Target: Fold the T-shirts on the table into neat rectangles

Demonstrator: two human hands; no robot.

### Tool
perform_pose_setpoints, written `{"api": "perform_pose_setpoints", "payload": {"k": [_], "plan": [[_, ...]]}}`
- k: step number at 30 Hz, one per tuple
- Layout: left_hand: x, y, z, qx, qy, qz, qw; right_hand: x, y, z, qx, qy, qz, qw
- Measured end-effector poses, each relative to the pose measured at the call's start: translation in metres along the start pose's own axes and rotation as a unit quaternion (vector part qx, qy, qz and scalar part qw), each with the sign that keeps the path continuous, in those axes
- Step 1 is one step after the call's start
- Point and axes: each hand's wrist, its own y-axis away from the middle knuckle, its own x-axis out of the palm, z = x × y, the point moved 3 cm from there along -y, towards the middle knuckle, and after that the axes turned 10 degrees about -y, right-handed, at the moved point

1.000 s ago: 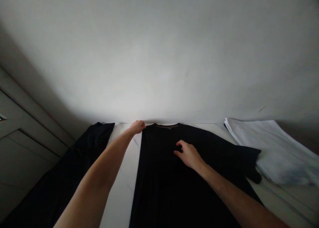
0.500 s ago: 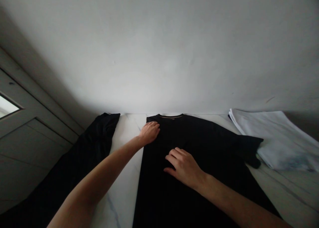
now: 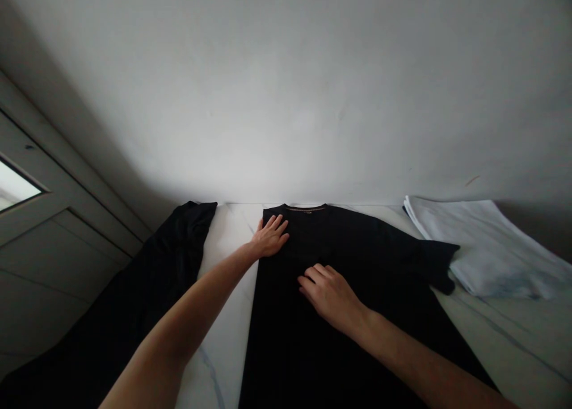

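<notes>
At the bottom centre of the frame, a black short-sleeved cotton T-shirt [image 3: 361, 331] is lying flat on a white marble-patterned surface [image 3: 217, 337], with its long axis running from the collar near the wall down toward the person and its hem going out of the frame. The person's left hand [image 3: 270, 237] is resting at the upper left edge of the T-shirt, beside the shoulder, with the fingers spread wide and not pinching the cloth. The right hand [image 3: 331, 297] is lying on the middle of the chest, lower and more inside the T-shirt, with the fingers a little curved and pressing down softly, and it is also not pinching anything. So the left hand is the nearer one to the collar, and the right hand is the nearer one to the T-shirt's centre line. At the left, a dark crumpled garment [image 3: 152, 272] is lying along the surface, and at the upper right a folded pale cloth [image 3: 491, 248] is lying just beside the T-shirt's sleeve.
</notes>
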Motion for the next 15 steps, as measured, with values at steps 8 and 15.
{"api": "perform_pose_setpoints", "payload": {"k": [8,15], "plan": [[-0.016,0.069,-0.024,-0.031,0.009,-0.036,0.999,0.020,-0.030,-0.039,0.083,-0.092,0.014,0.992],[-0.002,0.205,-0.077,-0.030,0.002,0.002,1.000,0.040,-0.027,-0.054,0.103,-0.105,0.080,0.986]]}}
